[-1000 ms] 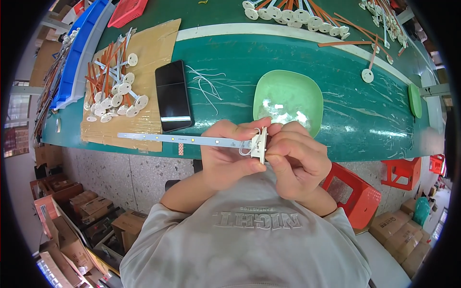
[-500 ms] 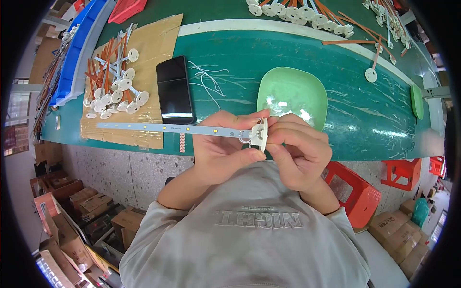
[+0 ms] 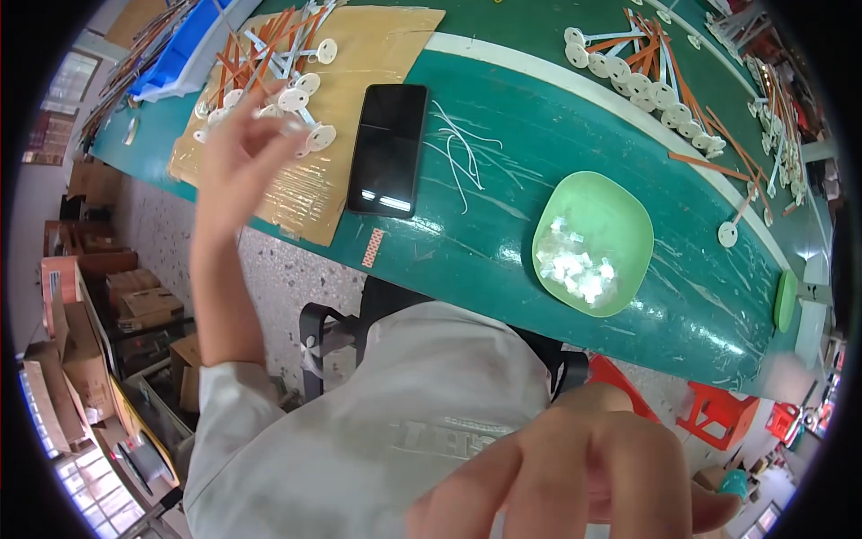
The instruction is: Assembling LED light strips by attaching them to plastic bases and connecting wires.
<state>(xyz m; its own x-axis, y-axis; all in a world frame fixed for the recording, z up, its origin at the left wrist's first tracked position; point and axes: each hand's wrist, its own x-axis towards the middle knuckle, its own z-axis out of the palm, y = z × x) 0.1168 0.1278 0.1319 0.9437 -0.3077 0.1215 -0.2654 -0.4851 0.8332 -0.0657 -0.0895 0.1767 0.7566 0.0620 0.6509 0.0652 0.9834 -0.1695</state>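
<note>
Green table [image 3: 503, 247] is filling the view; cardboard [image 3: 314, 207] is lying at left, bowl [image 3: 624, 211] sitting right of phone [image 3: 388, 148]. Right hand [image 3: 584, 458] is looming near the lens, fingers bent; cannot tell if it is holding anything. Left hand [image 3: 235, 169] is hanging at the strips [image 3: 272, 45] heaped on the cardboard, fingers half spread, blurring; contact, hold unclear. Strips are looking light, thin, fairly stiff, probably bendable; white discs [image 3: 321, 137] smooth, perhaps slippery, rims seeming the surest grip. Wires [image 3: 471, 164] are curling beside the phone.

Discs [image 3: 293, 100] on cardboard [image 3: 296, 207], wires [image 3: 470, 154] between phone [image 3: 388, 151] and bowl [image 3: 620, 225]
</note>
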